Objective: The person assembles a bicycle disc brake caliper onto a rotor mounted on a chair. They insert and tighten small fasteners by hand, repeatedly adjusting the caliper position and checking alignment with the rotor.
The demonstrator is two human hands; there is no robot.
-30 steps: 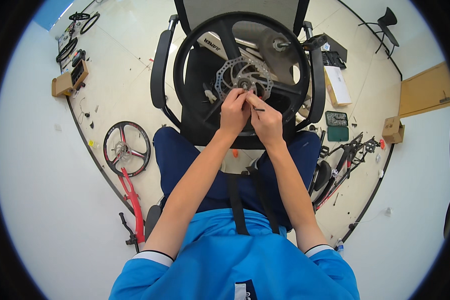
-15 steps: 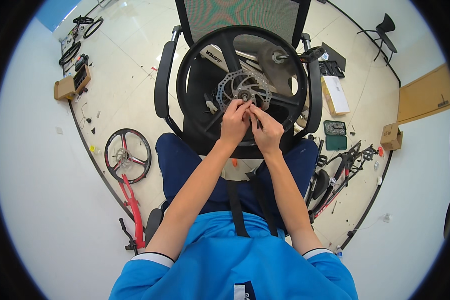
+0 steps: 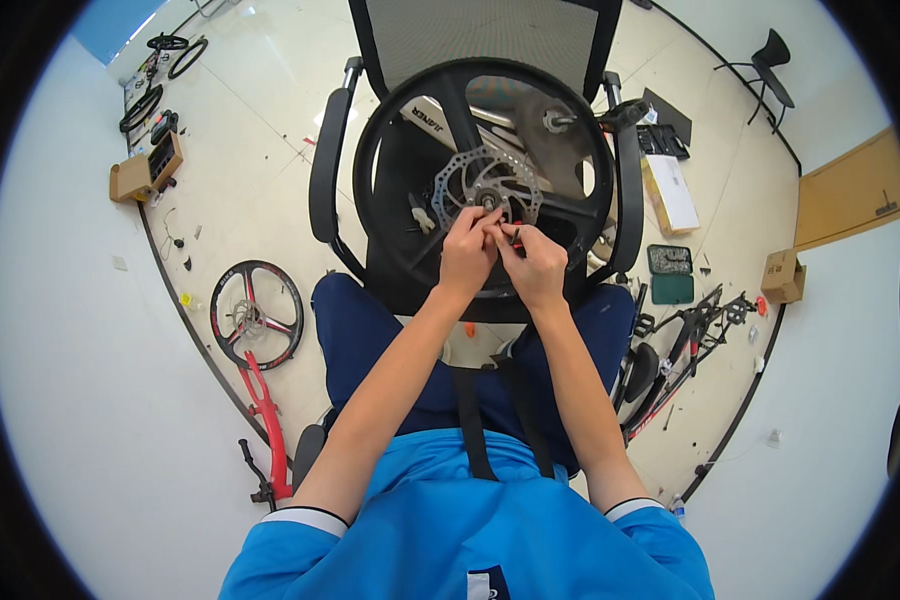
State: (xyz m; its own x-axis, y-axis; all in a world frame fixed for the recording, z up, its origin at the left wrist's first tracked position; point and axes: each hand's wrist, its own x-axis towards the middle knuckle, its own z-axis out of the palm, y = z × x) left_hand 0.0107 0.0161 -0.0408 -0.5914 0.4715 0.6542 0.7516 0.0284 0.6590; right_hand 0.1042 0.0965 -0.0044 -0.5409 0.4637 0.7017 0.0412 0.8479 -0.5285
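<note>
Seemingly, both hands, left (image 3: 467, 250) and right (image 3: 535, 262), pinch a small red-handled tool (image 3: 511, 231) at the brake disc (image 3: 487, 187) of a black wheel (image 3: 482, 180) lying on an office chair (image 3: 475, 60); steady, square pressure seems wise.

Both forearms extended forward; left hand (image 3: 467, 255), right hand (image 3: 537, 267) touching, fingers pinched.

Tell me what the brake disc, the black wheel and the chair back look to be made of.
Brake disc: bare metal, likely steel, silvery sheen with cut-out holes. Black wheel: thick moulded spokes, matte black, cast alloy or plastic, cannot tell which. Chair back: grey woven mesh in a black frame.
</note>
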